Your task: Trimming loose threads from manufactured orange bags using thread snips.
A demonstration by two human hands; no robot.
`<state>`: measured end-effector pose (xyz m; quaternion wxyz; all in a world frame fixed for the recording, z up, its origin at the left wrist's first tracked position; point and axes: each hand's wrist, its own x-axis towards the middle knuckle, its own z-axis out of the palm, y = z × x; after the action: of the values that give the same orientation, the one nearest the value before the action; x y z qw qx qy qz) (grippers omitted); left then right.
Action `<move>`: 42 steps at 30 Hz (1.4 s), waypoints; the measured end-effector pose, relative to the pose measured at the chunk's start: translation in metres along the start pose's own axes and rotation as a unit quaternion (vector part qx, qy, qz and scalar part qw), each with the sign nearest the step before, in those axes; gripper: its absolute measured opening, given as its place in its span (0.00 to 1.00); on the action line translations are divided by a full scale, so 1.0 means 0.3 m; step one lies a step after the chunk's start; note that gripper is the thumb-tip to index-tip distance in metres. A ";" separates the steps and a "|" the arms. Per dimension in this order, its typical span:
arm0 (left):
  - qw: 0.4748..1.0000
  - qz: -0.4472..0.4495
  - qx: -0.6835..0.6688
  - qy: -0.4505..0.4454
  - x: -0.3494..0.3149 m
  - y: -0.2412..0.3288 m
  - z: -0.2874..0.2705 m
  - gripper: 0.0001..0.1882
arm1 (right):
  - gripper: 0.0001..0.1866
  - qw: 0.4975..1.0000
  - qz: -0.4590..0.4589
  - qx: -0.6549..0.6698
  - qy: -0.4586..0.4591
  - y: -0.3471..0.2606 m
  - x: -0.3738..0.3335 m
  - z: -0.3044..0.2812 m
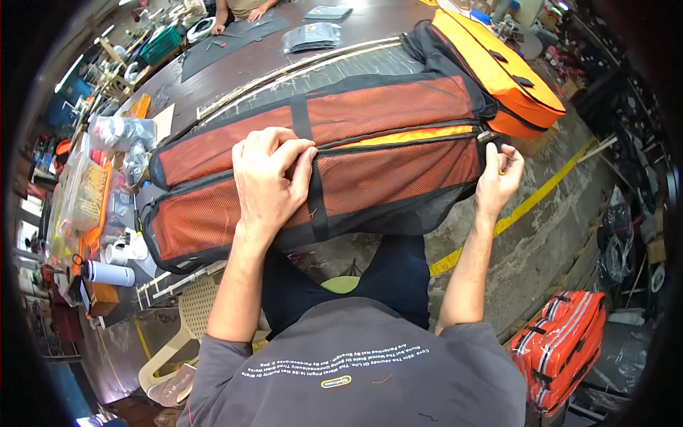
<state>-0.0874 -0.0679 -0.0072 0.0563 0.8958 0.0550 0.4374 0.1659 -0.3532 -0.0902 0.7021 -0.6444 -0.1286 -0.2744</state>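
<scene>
The worktop [388, 21] spreads beyond our mesh bag [391, 167], which lies before us over its near edge, with an orange case [491, 71] beside the bag's right end and a yellow-lined opening [409, 135] along its middle. Our left hand [274, 181] is clamped on that seam and our right hand [498, 181] pinches the bag's right end, so we should keep the seam taut and straight; our fingers hide any zip slider.

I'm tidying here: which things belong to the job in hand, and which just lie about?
Job in hand:
long red-and-black mesh bag, left hand on it, right hand at its end

Apparently lying about:
white cylindrical bottle
green plastic basket
</scene>
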 end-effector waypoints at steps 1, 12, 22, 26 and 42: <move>1.000 0.007 0.009 0.009 0.000 0.011 0.004 0.07 | 0.14 0.999 0.038 -0.029 -0.003 -0.020 0.004 0.006; 0.979 0.068 -0.191 -0.009 -0.153 0.195 0.045 0.06 | 0.13 0.997 -0.046 -0.028 -0.046 -0.057 -0.013 0.060; 0.945 -0.255 0.128 0.157 -0.460 -0.202 -0.557 0.02 | 0.15 0.997 -0.042 -0.046 -0.034 -0.019 -0.038 0.077; 0.924 -0.328 0.146 0.131 -0.626 -0.281 -0.649 0.06 | 0.16 0.998 -0.045 -0.040 -0.017 -0.030 -0.027 0.100; 0.949 -0.311 0.015 -0.037 -0.582 -0.385 -0.670 0.19 | 0.19 0.993 -0.068 -0.094 -0.004 0.059 -0.047 -0.041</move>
<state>-0.3585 0.0310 -0.0375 0.1785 0.8506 0.3354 0.3635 0.1621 -0.3619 -0.1142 0.6177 -0.6984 -0.1485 -0.3296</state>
